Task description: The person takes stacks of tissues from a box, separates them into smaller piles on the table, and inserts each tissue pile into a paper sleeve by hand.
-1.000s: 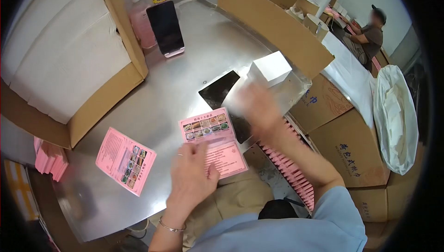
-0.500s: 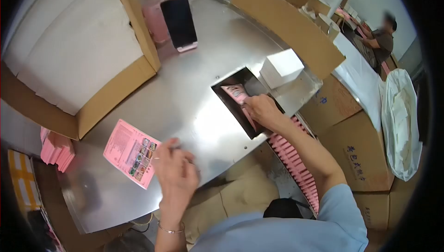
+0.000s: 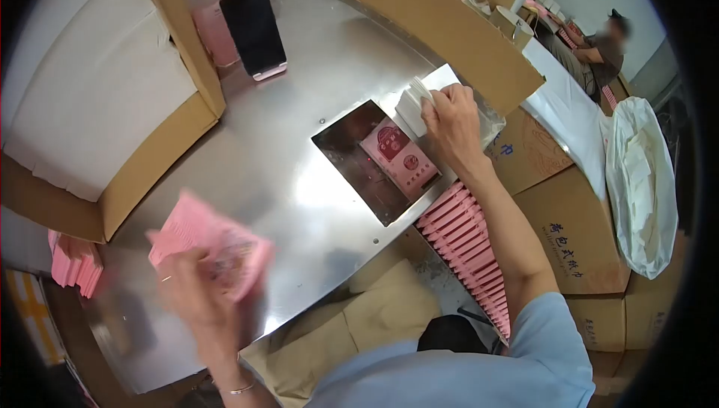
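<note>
My left hand (image 3: 196, 296), smeared by motion, is closed on a pink printed paper sleeve (image 3: 232, 247) that is curled and tilted over the left of the metal table. At the right, my right hand (image 3: 457, 120) pinches part of a stack of white folded tissues (image 3: 410, 111), its fingers round the upper edge. Just left of that hand, a pink packet (image 3: 401, 157) with dark red print lies inside a dark rectangular opening (image 3: 346, 142) in the tabletop.
A phone (image 3: 255, 30) on a stand and a bottle of pink liquid (image 3: 215, 30) stand at the back. Cardboard walls (image 3: 449, 26) edge the table. Pink packets (image 3: 468, 254) fill a box below right. Another person (image 3: 603, 52) sits far right.
My right hand has left the pink packet in the opening and moved up to the white tissues. My left hand has moved left and picked up the pink sleeve, which lay flat.
</note>
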Demonstrator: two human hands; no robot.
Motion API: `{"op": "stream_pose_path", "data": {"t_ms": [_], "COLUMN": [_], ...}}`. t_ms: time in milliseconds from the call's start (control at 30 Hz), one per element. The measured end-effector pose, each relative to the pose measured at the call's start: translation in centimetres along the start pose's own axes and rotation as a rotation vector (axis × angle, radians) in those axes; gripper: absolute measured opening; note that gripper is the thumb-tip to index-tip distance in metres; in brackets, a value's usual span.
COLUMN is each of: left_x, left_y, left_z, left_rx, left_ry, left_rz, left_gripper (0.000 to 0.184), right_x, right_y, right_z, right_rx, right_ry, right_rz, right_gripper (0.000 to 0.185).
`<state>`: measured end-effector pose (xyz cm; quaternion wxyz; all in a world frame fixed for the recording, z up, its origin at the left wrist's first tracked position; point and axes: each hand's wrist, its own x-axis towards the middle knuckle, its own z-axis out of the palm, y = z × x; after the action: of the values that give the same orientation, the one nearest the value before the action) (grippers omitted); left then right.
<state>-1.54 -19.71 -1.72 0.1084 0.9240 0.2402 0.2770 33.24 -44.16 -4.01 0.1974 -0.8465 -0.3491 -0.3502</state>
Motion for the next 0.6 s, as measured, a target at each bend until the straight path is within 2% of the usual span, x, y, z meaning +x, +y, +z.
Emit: {"op": "stream_pose_path", "data": {"t_ms": [67,133,200,267,333,400,467,500,533,567,600], "left_x": [0.9,0.4,0.0,-1.0,-1.3,-1.2,-1.1,-0.9,-0.5,-0.3,-0.3], "left_y": [4.3,7.1,7.9,7.6,7.3,6.8,7.7,8.0,7.9,8.0,7.9], "left_z": [2.7,6.5,6.9,6.8,6.9,7.1,7.7,7.9,7.6,7.1,6.7], "left_rx": [-0.086,-0.091,-0.057,-0.013,-0.043,-0.118,-0.207,-0.301,-0.297,-0.292,-0.288], "left_ry": [-0.032,-0.189,-0.236,-0.133,-0.130,-0.222,-0.209,-0.204,-0.198,-0.189,-0.183], "left_rz": [0.186,0.336,0.274,0.044,0.050,0.113,0.185,0.261,0.253,0.284,0.315], "left_gripper": [0.040,0.046,0.039,0.027,0.023,0.022,0.023,0.025,0.025,0.036,0.048], "right_x": [0.3,0.4,0.9,0.3,0.1,-0.1,-0.4,-0.6,-1.2,-2.3,-3.8], "right_y": [0.3,0.9,0.9,1.1,1.5,1.5,1.3,0.4,-1.2,-3.1,-5.3], "right_z": [-0.4,-0.6,-0.9,-1.0,-1.0,-0.9,-0.9,-0.8,-0.7,-1.0,-1.5], "right_rx": [0.068,0.128,0.084,0.137,0.120,0.116,0.089,0.098,0.136,0.172,0.231], "right_ry": [0.014,-0.045,-0.040,-0.034,-0.049,-0.055,0.031,0.031,0.034,0.027,-0.021], "right_rz": [-0.001,0.059,0.047,0.058,0.059,0.046,-0.013,-0.024,-0.134,-0.242,-0.357], "right_gripper": [0.015,0.015,0.015,0.018,0.013,0.012,0.030,0.030,0.039,0.048,0.043]}}
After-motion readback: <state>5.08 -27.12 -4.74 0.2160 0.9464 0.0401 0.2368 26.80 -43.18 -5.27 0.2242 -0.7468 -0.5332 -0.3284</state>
